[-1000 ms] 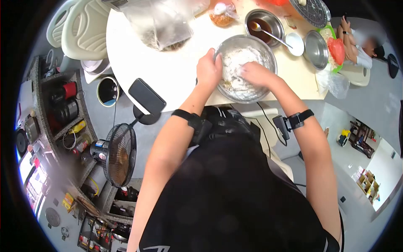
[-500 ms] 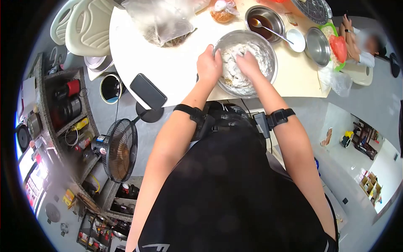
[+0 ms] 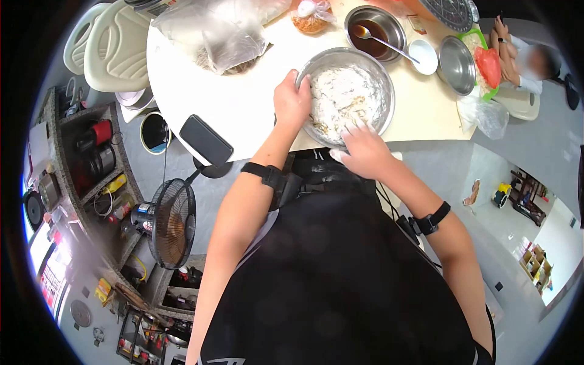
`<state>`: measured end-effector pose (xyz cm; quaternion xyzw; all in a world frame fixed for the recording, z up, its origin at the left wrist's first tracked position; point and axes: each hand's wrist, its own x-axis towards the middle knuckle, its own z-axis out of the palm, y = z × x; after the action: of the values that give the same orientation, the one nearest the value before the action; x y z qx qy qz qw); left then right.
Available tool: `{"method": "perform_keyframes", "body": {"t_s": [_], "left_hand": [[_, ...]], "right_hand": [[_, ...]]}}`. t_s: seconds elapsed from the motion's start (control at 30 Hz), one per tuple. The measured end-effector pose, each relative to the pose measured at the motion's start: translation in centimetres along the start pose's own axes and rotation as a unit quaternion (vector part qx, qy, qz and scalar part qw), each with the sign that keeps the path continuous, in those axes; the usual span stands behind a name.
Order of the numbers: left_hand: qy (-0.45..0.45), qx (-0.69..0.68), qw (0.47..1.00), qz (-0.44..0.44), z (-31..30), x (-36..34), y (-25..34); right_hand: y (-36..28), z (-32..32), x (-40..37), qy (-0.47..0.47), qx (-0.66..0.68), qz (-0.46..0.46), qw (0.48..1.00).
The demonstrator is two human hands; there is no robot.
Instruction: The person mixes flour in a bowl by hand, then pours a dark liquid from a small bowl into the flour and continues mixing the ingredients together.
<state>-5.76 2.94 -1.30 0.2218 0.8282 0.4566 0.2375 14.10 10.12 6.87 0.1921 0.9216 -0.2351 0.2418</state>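
Note:
A steel mixing bowl [image 3: 390, 100] stands near the table's front edge with shaggy, floury dough [image 3: 344, 91] inside. My left hand [image 3: 292, 102] grips the bowl's left rim, thumb on the inner side. Over the near rim is my right hand [image 3: 365, 150], its fingers spread and whitened with flour, the fingertips at the near edge of the dough. It holds nothing. Behind the bowl, a steel bowl of dark brown liquid [image 3: 368, 45] has a spoon [image 3: 389, 44] leaning in it, the handle reaching over a small white bowl [image 3: 424, 58].
On the table [image 3: 176, 79] lie a phone [image 3: 207, 140], a large clear plastic bag [image 3: 225, 30] and a tied bag of orange-brown food [image 3: 310, 23]. An empty steel bowl [image 3: 456, 66] stands right. A floor fan [image 3: 173, 222] is at left; another person [image 3: 523, 67] sits far right.
My right hand has come out of the dough toward the near rim, and its fingers have spread. My left hand stays on the bowl. The whole view has shifted slightly.

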Motion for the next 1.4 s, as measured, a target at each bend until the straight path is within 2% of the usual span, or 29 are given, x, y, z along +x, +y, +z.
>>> {"method": "perform_keyframes", "body": {"t_s": [0.1,0.13,0.17,0.3,0.4,0.5,0.53,0.63,0.73,0.83,0.87,0.97,1.07,1.17,1.2,1.33,1.4], "left_hand": [[-0.004,-0.002,1.0,-0.005,0.1,0.7,0.3],[-0.012,0.001,1.0,-0.011,-0.2,0.4,0.7],[-0.02,0.005,1.0,-0.015,-0.6,0.3,1.1],[-0.005,0.008,1.0,0.028,0.0,0.7,0.1],[-0.012,0.02,1.0,0.012,-0.2,0.1,0.3],[0.009,0.035,0.998,0.05,0.1,1.2,0.0],[0.013,0.041,0.998,0.055,-0.1,0.6,-0.1],[-0.033,0.027,0.999,0.026,-0.6,0.5,0.2],[-0.01,0.023,0.999,0.03,-0.4,0.2,0.2],[-0.012,0.024,0.999,0.033,-0.2,0.5,0.0],[-0.016,0.027,0.999,0.029,-0.3,0.3,-0.2],[-0.012,0.033,0.999,0.025,-0.3,0.2,0.0],[0.009,0.025,0.999,0.046,0.1,0.3,-0.4],[-0.016,0.053,0.998,0.022,-0.5,0.2,0.1],[-0.011,0.037,0.999,0.024,-0.5,0.1,0.3],[-0.01,0.033,0.999,0.016,-0.4,0.2,0.2],[-0.011,0.037,0.999,0.019,-0.5,0.2,0.1]], "right_hand": [[0.9,0.2,0.6,-0.037,0.025,0.016,0.999],[1.0,-0.5,1.6,-0.087,0.04,0.028,0.995],[1.0,-0.4,2.4,-0.096,0.039,0.025,0.994],[4.1,0.1,7.1,-0.07,0.04,-0.024,0.996],[4.7,-0.8,7.6,-0.088,0.067,-0.005,0.994],[5.1,-2.7,7.8,-0.099,0.091,0.016,0.991],[4.1,-5.3,7.1,-0.1,0.079,0.023,0.992],[5.3,-5.4,5.7,0.024,0.059,0.018,0.998],[5.6,-2.4,6.4,0.09,-0.023,0.038,0.995],[5.3,-0.6,7.9,-0.054,0.029,0.109,0.992],[5.0,0.6,7.8,0.019,0.008,0.102,0.995],[3.9,0.3,8.2,0.013,0.023,0.103,0.994],[3.5,2.4,8.6,0.085,-0.006,0.109,0.99],[3.3,2.4,8.6,0.106,0.04,0.129,0.985],[3.9,2.6,8.7,0.143,0.032,0.104,0.984],[4.4,0.9,9.1,0.18,0.037,0.095,0.978],[4.5,-0.2,8.8,0.221,-0.004,0.074,0.972]]}}
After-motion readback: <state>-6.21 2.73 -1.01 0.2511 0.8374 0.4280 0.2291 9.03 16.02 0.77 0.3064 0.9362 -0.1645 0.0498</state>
